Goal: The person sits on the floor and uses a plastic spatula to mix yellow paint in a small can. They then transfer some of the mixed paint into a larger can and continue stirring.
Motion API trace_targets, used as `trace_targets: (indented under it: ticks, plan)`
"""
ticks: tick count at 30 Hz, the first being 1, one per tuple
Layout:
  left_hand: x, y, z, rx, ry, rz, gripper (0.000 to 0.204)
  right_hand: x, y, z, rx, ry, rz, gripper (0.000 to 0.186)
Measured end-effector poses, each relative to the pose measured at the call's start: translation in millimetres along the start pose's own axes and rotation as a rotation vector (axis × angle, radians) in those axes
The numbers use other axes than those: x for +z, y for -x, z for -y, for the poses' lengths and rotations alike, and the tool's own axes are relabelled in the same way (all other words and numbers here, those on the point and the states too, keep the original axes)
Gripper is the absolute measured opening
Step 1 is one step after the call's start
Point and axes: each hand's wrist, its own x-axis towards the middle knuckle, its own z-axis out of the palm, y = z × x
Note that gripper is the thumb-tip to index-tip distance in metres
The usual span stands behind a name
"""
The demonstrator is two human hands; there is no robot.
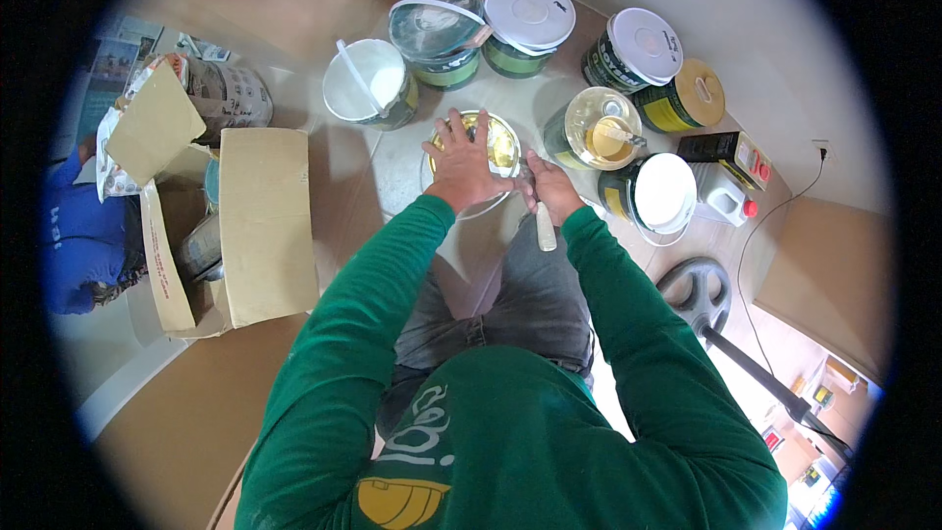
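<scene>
Between my knees and the row of buckets stands a round tin (504,148) with a shiny gold-coloured top. My left hand (464,162) lies across that top with its fingers spread, pressing or resting on it. At the tin's right rim, my right hand (553,189) is closed around a scraper (546,230) with a pale handle. The handle points back toward me; its metal end is at the rim, partly hidden by my fingers. Just left of the far rim is an open white bucket (365,84) with its handle raised.
Lidded buckets (530,15) line the back, with more (645,47) at the right. An open tub (593,128) holds a small cup. A white jug (724,198), a cable (760,226) and a stand with a round base (695,292) are right. Left are an open carton (265,226) and a person in blue (88,236).
</scene>
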Motion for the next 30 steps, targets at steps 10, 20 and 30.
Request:
trace_targets:
  ticks: [10, 20, 30]
  plan:
    - [5.9, -0.1, -12.2, 0.024, -0.019, -0.067, 0.148, -6.4, -12.1, -7.9, -0.492, 0.808, -0.413, 0.055]
    - [-3.3, -0.4, -2.4, 0.016, -0.002, -0.022, 0.148, -7.1, -0.1, 9.3, 0.028, -0.078, 0.04, 0.048]
    - [-12.6, 1.5, -8.8, 0.072, -0.049, 0.038, 0.144, -1.0, 12.9, 19.4, -0.315, 0.331, -0.289, 0.054]
